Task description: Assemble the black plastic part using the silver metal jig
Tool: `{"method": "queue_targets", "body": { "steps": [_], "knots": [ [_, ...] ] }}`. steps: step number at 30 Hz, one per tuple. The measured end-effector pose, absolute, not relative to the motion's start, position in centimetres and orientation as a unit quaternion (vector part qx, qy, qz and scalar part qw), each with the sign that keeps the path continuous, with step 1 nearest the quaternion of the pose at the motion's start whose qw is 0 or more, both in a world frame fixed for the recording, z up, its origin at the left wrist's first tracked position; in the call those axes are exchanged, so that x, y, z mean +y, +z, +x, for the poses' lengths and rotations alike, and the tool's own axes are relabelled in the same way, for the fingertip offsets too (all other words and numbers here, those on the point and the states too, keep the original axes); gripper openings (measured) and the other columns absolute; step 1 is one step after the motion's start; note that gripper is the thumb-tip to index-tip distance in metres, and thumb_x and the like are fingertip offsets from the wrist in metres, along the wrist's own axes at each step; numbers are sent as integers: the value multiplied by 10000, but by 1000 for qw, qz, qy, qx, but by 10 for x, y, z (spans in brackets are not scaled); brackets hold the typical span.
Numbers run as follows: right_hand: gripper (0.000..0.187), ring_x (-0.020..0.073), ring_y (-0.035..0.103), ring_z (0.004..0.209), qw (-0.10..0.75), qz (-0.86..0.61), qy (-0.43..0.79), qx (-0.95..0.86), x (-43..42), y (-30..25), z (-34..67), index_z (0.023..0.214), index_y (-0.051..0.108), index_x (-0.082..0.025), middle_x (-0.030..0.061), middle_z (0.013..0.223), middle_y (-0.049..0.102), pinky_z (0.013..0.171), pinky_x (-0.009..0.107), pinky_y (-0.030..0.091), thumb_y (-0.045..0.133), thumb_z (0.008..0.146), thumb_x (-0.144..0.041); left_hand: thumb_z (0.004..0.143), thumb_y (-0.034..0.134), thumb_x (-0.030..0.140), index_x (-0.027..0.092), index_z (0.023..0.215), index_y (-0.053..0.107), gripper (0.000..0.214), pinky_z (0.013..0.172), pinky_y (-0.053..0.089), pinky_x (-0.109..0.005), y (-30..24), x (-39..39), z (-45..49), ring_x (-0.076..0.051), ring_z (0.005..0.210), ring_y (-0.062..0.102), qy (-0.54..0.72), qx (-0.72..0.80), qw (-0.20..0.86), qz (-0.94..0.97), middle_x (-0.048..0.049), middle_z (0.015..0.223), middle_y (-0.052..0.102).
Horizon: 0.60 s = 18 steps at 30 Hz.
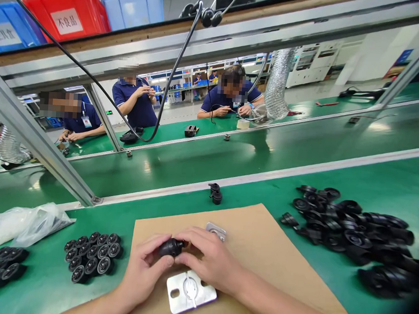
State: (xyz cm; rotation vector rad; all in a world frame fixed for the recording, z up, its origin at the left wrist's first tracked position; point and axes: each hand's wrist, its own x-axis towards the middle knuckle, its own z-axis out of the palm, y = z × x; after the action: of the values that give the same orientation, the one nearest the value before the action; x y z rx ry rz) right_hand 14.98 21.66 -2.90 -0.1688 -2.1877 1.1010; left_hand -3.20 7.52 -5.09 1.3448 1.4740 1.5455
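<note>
Between my two hands, above a sheet of brown cardboard (260, 255), is a small rounded black plastic part (170, 247). My left hand (144, 262) grips its left side between thumb and fingers. On its right end, the thumb and fingers of my right hand (207, 254) are closed as well. Just below lies a silver metal plate (183, 300) with a round recess and an oval slot, partly covered by my right hand. A second, smaller metal piece (216, 231) rests behind my right hand.
Black round parts (92, 251) stand in rows at left, with more (0, 267) near a plastic bag (31, 222). A loose pile of black parts (347, 227) lies at right. Two small black parts (215, 194) sit behind the cardboard. Co-workers (231, 94) work across the bench.
</note>
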Motion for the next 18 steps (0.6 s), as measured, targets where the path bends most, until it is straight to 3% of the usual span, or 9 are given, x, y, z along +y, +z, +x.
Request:
{"method": "queue_targets", "body": {
  "steps": [9,18],
  "knots": [
    [312,240,718,1034,340,-5,346,-875,225,-25,152,1283,669,-216,60,1171,770,884,372,558,671,977,-154,926,822,340,284,1264,771,347,1045,579,-286,-52,75,-33,-243,1192,695,586,553,315,501,-84,1276,740],
    [225,230,724,1007,337,23,316,-887,228,-25,152,1255,680,-212,74,1128,774,864,370,579,635,1035,-199,908,838,343,257,1253,780,360,1045,592,-338,-53,75,-34,-272,1184,703,576,564,312,503,-105,1270,745]
  ]
}}
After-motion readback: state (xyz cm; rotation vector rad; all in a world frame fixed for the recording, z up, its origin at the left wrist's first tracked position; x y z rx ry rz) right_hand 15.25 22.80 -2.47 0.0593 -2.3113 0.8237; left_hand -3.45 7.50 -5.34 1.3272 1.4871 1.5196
